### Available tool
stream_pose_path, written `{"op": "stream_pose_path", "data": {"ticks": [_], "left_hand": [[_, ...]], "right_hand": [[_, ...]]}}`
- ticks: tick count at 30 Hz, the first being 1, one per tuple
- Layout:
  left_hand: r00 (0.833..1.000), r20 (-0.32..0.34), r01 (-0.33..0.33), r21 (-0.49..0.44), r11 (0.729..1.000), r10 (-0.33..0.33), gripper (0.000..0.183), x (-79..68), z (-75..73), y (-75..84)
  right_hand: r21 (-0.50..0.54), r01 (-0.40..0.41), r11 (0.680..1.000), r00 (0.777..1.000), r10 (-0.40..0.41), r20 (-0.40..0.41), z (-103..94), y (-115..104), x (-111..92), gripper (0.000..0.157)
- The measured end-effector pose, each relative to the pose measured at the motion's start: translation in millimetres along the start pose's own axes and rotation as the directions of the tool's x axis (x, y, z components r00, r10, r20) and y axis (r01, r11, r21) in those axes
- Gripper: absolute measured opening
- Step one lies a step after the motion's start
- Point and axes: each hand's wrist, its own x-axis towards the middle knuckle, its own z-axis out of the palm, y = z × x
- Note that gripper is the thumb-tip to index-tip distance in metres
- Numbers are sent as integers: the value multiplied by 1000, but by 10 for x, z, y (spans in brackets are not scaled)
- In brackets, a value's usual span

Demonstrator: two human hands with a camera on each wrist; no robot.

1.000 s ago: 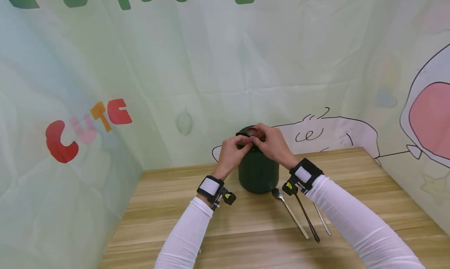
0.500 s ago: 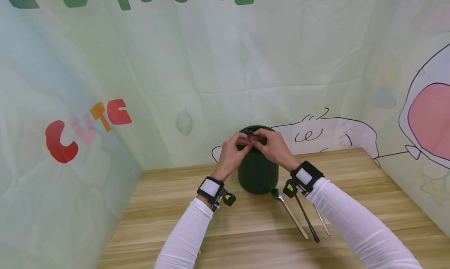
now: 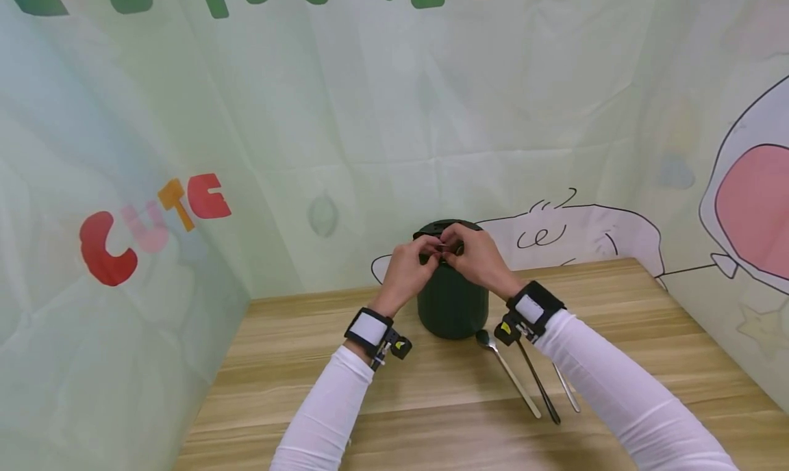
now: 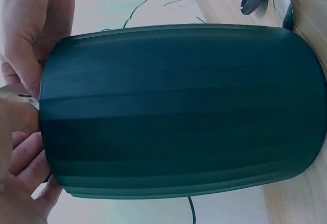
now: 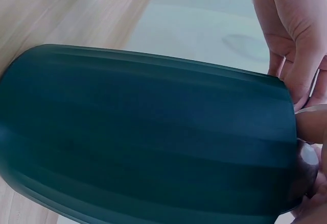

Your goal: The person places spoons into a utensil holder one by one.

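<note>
A dark green ribbed canister (image 3: 453,300) stands upright on the wooden table against the back cloth. My left hand (image 3: 408,265) and right hand (image 3: 477,255) meet at its top, thumbs and bent fingertips close together over the near rim. Between the fingertips is a small shiny piece (image 5: 307,165), dark and rounded at the canister's rim in the right wrist view; in the left wrist view a glossy edge (image 4: 23,97) shows between the hands. Fingers hide most of it, and I cannot tell what it is.
Right of the canister, three long-handled spoons lie on the table (image 3: 290,361): a pale-handled spoon (image 3: 511,375), a dark spoon (image 3: 542,389) and a silver spoon (image 3: 567,387) partly under the right forearm. Printed cloth (image 3: 345,115) walls off the back and sides.
The round shiny piece showed above the fingertips a second ago; it has dropped lower between them and is mostly covered. My right fingers have come down slightly. Canister and spoons stay put.
</note>
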Motion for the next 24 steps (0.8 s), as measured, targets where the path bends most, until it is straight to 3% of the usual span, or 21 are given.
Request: {"op": "stream_pose_path", "data": {"ticks": [9,15,24], "left_hand": [[1000,11,9,4,1000,-9,20,-22,-7,15],[1000,-17,-6,5,1000,6,20,-73,-36,30],[996,-70,-64,-19,998,62,26,-186,-184,131]], "right_hand": [[-5,-15,1000,999,16,28,-34,-48,2,21],[21,-30,999,999,29,37,-80,-87,-47,23],[13,27,1000,998,-26,-54,-289,-198,-165,31]]}}
